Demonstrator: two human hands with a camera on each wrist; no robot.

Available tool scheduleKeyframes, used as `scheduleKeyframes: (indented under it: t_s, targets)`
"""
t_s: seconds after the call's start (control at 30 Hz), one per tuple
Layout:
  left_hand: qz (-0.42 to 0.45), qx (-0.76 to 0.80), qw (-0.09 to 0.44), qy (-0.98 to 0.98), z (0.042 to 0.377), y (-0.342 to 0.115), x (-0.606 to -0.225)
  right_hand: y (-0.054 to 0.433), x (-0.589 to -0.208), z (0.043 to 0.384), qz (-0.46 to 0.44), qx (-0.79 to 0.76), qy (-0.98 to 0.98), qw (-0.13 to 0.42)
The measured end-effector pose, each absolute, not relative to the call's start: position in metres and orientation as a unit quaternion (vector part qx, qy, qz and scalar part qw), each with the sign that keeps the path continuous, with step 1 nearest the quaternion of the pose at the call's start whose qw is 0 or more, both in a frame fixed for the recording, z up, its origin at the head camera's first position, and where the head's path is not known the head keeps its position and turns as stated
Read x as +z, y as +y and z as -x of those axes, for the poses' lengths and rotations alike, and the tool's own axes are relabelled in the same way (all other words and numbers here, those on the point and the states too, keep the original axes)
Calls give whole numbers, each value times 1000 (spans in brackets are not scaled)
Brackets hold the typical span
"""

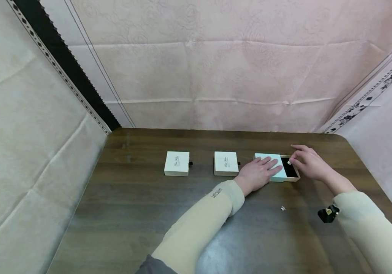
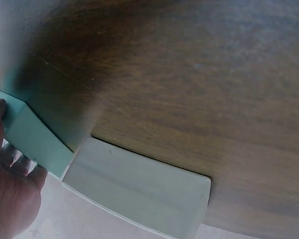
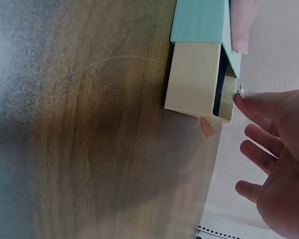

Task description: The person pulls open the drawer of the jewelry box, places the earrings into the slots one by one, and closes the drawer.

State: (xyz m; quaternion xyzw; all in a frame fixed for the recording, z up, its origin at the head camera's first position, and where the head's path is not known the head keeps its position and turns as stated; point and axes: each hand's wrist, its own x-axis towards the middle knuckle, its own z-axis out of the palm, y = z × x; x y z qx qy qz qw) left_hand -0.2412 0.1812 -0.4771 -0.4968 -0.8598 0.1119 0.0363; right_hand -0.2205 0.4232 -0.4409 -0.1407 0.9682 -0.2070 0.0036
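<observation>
A teal slide-out box (image 1: pixel 278 177) lies at the right of the table with its drawer (image 3: pixel 193 77) pulled partly out to the right. The drawer has a cream outside, a dark lining and a pinkish ribbon tab (image 3: pixel 208 127). My left hand (image 1: pixel 255 174) rests on top of the teal sleeve, fingers spread. Over the drawer, my right hand (image 1: pixel 308 163) pinches a small sparkling silver piece of jewellery (image 3: pixel 241 91) between thumb and index finger; its exact kind is too small to tell. Another small silvery piece (image 1: pixel 283 208) lies on the table in front of the box.
Two white lidded boxes with dark side tabs stand left of the teal box: a near one (image 1: pixel 226 164) beside my left wrist and a farther one (image 1: pixel 176 164). A dark object (image 1: pixel 328 214) shows at the right cuff. Pale cloth (image 1: pixel 196 72) hangs behind the wooden table (image 1: pixel 130 213).
</observation>
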Motion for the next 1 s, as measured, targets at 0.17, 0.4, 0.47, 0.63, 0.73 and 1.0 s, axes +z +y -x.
scheduleKeyframes:
  t_s: [0.17, 0.4, 0.47, 0.63, 0.73, 1.0]
  targets:
    - [498, 114, 39, -859, 241, 183, -477, 424, -443, 226, 140, -191, 971, 18]
    - [495, 120, 39, -859, 242, 184, -478, 424, -446, 232, 153, -176, 972, 23]
    - [495, 120, 39, -860, 242, 184, -479, 424, -447, 233, 155, -175, 972, 25]
    - [493, 122, 43, -860, 243, 184, -480, 424, -449, 236, 162, -169, 972, 24]
    - [490, 124, 43, -862, 242, 183, -480, 423, -450, 236, 162, -168, 972, 30]
    - [488, 124, 32, -863, 240, 182, -477, 424, -448, 238, 150, -180, 971, 51]
